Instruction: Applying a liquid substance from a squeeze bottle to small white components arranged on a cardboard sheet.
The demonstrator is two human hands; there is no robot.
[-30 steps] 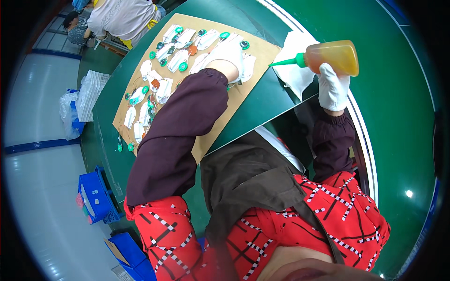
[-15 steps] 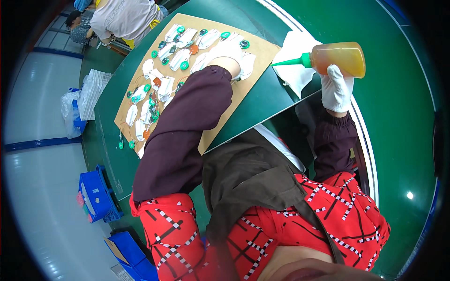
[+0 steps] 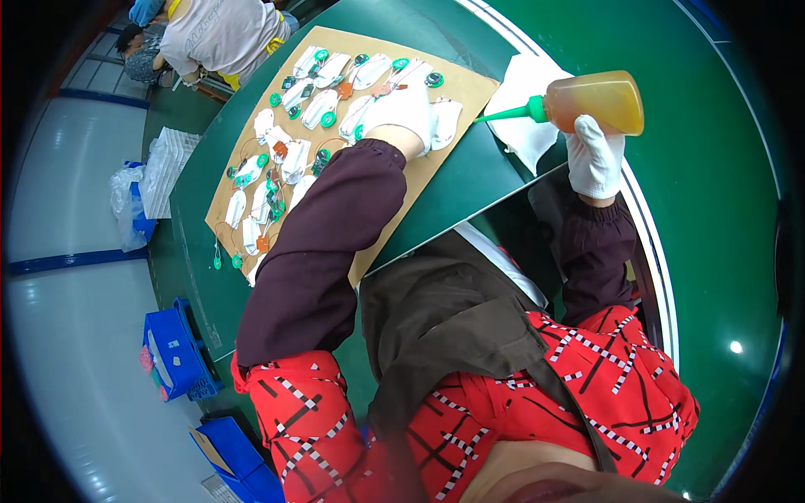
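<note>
My right hand (image 3: 597,159), in a white glove, is closed round a squeeze bottle (image 3: 597,102) of amber liquid. The bottle lies nearly level, its long green nozzle (image 3: 510,113) pointing left toward the board's right edge. My left hand (image 3: 401,116), also gloved in white, is over the upper right of a brown board (image 3: 394,214). Its fingers blend with the white parts beneath, so their grip is not clear. Several white moulded pieces (image 3: 319,109) with green round parts (image 3: 328,119), thin wires and small orange-brown pieces (image 3: 345,90) lie on the board. One white piece (image 3: 446,121) sits right beside my left hand.
The board rests on a green table (image 3: 444,210). A white cloth or sheet (image 3: 530,142) lies under the nozzle. Blue bins (image 3: 174,352) and stacked white trays (image 3: 168,172) stand on the left. Another person (image 3: 220,38) is at the upper left.
My left hand has drawn back slightly toward me, uncovering more of the white pieces near it. The bottle in my right hand has shifted a little left and up.
</note>
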